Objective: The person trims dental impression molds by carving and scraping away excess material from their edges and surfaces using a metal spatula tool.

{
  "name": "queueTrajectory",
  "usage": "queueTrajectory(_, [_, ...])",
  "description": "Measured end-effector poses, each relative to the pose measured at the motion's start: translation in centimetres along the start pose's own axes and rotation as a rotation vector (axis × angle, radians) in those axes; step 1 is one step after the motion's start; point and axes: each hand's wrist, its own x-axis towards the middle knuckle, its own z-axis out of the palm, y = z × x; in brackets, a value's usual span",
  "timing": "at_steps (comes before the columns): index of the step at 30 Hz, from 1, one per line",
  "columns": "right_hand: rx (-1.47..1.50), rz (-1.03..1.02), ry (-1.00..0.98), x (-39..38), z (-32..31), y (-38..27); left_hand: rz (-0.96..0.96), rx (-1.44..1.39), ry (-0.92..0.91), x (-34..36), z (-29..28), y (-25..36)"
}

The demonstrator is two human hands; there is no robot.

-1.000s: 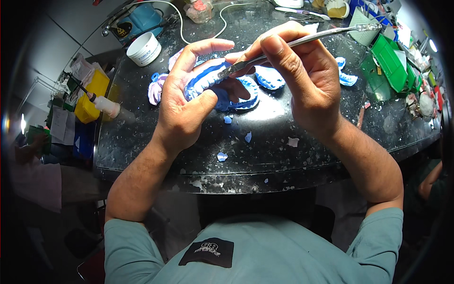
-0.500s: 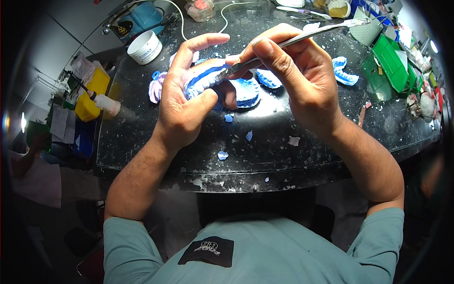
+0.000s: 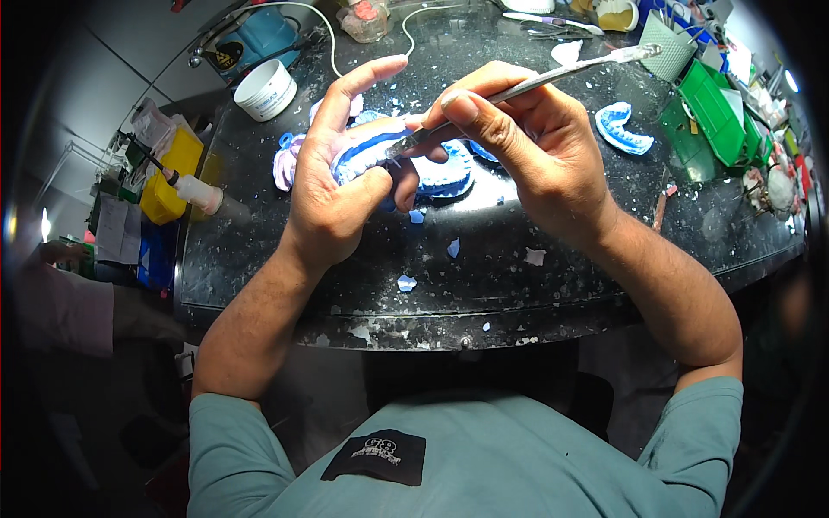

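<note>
My left hand (image 3: 324,203) is closed around a dental model (image 3: 364,152), white along the teeth with a blue band. Its index finger stretches out above the model. In my right hand (image 3: 553,155) is a slim metal carving tool (image 3: 570,72), held like a pen. The tool's lower end touches the model near the teeth; its other end points to the upper right. Just behind my hands lies another blue and white dental model (image 3: 447,180) on the black table (image 3: 535,289). A horseshoe-shaped blue and white model (image 3: 623,129) rests right of my right hand.
Blue chips (image 3: 407,283) are scattered in front of me. At the back left stand a white tub (image 3: 266,91) and a blue device (image 3: 263,36). A purple lump (image 3: 285,162) sits beside my left hand. Green bins (image 3: 715,112) and a tool holder (image 3: 669,52) crowd the right.
My right hand has shifted slightly left and its thumb lower, with the tool still on the model. The model in my left hand has tilted a little. More of the horseshoe-shaped model shows.
</note>
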Motion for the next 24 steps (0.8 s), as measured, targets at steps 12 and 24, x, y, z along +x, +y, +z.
queueTrajectory(12, [-0.064,-0.121,0.046,0.0,0.2,-0.7,0.085,-0.057,0.033,0.0,0.3,0.4])
queueTrajectory(24, [-0.072,-0.116,0.037,0.1,0.3,-0.6,0.128,-0.063,-0.054,-0.2,-0.5,0.1])
